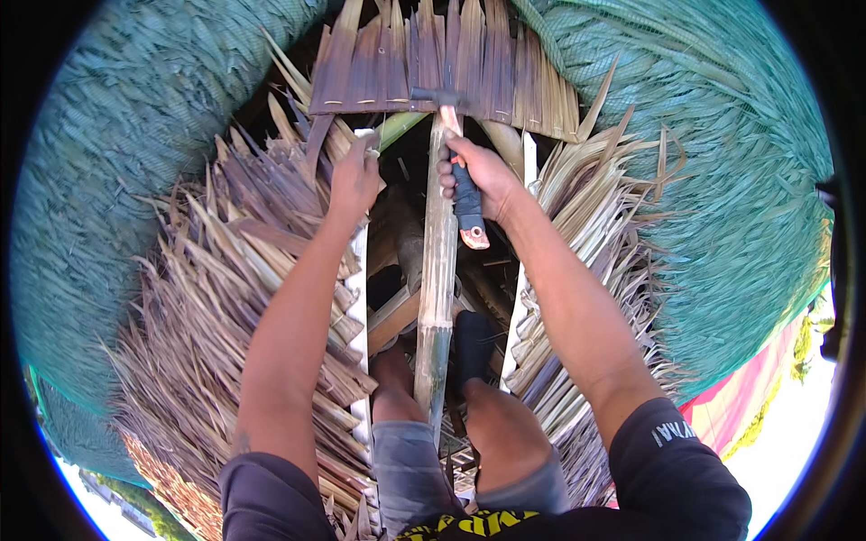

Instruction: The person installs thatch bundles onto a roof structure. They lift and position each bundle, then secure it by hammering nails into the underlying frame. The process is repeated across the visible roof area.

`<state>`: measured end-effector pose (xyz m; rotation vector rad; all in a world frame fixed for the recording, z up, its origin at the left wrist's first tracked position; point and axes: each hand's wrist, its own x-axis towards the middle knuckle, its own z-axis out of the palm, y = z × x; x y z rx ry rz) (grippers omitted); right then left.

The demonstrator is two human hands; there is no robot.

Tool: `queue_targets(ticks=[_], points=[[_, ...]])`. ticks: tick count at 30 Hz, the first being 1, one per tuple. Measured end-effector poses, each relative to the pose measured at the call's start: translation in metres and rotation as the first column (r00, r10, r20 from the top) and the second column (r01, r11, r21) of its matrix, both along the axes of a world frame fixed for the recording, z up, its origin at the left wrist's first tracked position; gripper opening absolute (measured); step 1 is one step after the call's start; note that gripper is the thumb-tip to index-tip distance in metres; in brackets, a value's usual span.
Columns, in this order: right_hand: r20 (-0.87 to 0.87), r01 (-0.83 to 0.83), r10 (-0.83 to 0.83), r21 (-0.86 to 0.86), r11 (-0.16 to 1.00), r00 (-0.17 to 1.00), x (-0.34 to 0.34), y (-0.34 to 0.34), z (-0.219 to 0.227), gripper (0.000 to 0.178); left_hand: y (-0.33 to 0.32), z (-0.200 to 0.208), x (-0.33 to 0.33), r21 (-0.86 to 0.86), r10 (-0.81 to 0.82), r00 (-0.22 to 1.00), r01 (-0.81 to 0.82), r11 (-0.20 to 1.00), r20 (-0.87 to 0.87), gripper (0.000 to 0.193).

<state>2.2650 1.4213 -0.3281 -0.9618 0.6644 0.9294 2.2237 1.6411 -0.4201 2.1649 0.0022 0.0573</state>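
A hammer (467, 194) with a dark wrapped grip is held in my right hand (487, 176), its fingers closed around the handle. Its blurred head lies over the lower edge of the upper thatch panel (379, 68), just above an upright bamboo pole (439, 261). To the left, my left hand (354, 180) is raised near the top of the left white strip (359, 307), just under that panel. Its fingers are bent and closed; whatever they pinch is too small to make out. A green bamboo piece (397, 129) slants between my hands.
Layered dry-leaf thatch slopes down on the left (234, 298) and right (591, 252) of a dark opening. A second white strip (517, 316) edges the right side. Green netting (722, 162) covers the thatch farther out. My legs (514, 433) are within the opening, beside the pole.
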Motion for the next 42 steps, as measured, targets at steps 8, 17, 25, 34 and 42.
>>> queue_targets(ticks=[8,17,25,34,42], points=[[0.111,-0.390,0.389,-0.016,0.921,0.915,-0.115,0.105,0.109,0.031,0.097,0.145,-0.263,0.045,0.260,0.838,-0.272,0.961,-0.480,0.030],[0.303,-0.875,0.827,0.054,0.481,0.474,-0.370,0.213,0.305,0.030,0.173,0.291,-0.544,0.172,0.621,0.701,-0.604,0.778,-0.350,0.029],[0.256,-0.973,0.966,0.229,-0.012,0.048,-0.590,0.267,0.370,0.028,0.121,0.431,-0.809,0.401,0.939,0.343,-0.856,0.326,-0.032,0.030],[0.148,-0.908,0.989,0.411,-0.087,-0.027,-0.667,0.272,0.377,0.022,0.007,0.524,-0.943,0.638,0.982,-0.186,-0.756,-0.145,0.002,0.044],[0.247,-0.849,0.907,0.496,0.183,0.340,-0.549,0.264,0.372,0.027,0.068,0.521,-0.856,0.601,0.942,0.258,-0.725,0.336,-0.215,0.058]])
